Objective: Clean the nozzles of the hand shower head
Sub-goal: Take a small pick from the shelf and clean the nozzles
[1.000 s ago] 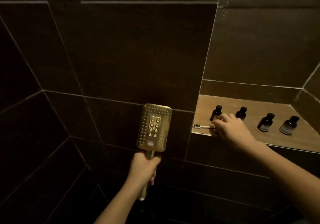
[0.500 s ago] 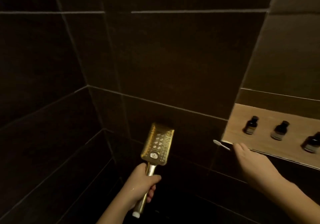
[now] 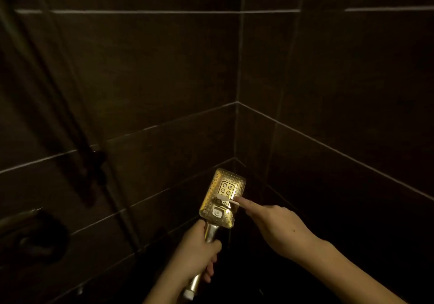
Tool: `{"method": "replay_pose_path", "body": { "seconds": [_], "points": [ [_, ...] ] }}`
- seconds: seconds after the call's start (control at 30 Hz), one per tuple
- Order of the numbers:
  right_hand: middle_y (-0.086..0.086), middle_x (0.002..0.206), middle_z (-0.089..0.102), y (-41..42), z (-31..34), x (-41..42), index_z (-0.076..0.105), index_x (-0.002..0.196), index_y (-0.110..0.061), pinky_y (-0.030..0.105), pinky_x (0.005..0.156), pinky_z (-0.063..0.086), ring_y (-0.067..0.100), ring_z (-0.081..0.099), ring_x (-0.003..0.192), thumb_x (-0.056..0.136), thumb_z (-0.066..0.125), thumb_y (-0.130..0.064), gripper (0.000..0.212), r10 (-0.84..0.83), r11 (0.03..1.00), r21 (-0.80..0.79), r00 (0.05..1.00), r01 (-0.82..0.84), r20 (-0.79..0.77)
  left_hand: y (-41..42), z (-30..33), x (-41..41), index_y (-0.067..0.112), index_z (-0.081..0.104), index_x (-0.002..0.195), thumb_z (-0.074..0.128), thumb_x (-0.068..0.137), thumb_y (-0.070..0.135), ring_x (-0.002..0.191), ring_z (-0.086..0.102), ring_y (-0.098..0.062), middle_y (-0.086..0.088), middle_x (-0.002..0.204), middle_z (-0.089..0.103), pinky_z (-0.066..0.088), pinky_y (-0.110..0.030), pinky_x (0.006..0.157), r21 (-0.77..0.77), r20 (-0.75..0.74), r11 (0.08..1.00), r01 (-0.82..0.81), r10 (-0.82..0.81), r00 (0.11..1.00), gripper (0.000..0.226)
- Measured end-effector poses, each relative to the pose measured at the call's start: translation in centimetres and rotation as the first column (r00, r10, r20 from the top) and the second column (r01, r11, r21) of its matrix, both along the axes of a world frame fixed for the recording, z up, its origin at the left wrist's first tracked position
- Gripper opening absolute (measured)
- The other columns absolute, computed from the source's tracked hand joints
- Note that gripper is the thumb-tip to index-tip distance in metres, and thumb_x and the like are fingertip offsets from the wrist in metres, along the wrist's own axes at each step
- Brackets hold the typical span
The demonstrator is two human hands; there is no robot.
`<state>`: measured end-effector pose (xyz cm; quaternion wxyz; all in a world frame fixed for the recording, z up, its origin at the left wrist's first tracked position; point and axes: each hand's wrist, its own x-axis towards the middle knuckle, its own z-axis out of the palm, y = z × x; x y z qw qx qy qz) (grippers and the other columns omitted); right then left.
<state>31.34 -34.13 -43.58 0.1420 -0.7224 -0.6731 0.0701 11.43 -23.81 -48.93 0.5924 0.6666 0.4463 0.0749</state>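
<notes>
A gold rectangular hand shower head (image 3: 223, 187) faces me low in the middle, its nozzle plate tilted back. My left hand (image 3: 196, 254) grips its gold handle just below the head. My right hand (image 3: 270, 224) holds a white toothbrush (image 3: 226, 199), the index finger stretched along its handle. The brush head lies across the middle of the nozzle plate, touching it. The rest of the toothbrush handle is hidden in my right hand.
Dark brown wall tiles with pale grout meet in a corner (image 3: 237, 127) right behind the shower head. A dark vertical shower rail (image 3: 70, 120) with its bracket runs down the left wall, and a dark fitting (image 3: 35, 238) sits at lower left.
My right hand took the toothbrush off the niche shelf and brought it left onto the nozzle plate. My view swung left, so the niche with the bottles left the frame.
</notes>
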Motion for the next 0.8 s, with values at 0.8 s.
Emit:
{"method": "replay_pose_path", "body": {
  "seconds": [0.8],
  "points": [
    [-0.01,0.066,0.051,12.4,2.5,-14.6,0.009,0.149,-0.053,0.025,0.048,0.041,0.005,0.048,0.053,0.1,0.038,-0.032,0.061,0.434,0.853,0.284,0.898,-0.437,0.077,-3.8,2.2,-18.9,0.056,0.034,0.127,0.061,0.095,0.015,0.043,0.061,-0.004,0.004,0.097,0.061,0.046,-0.02,0.041,0.297,-0.068,0.863,-0.408,0.445,0.893,0.058]
  ]
}}
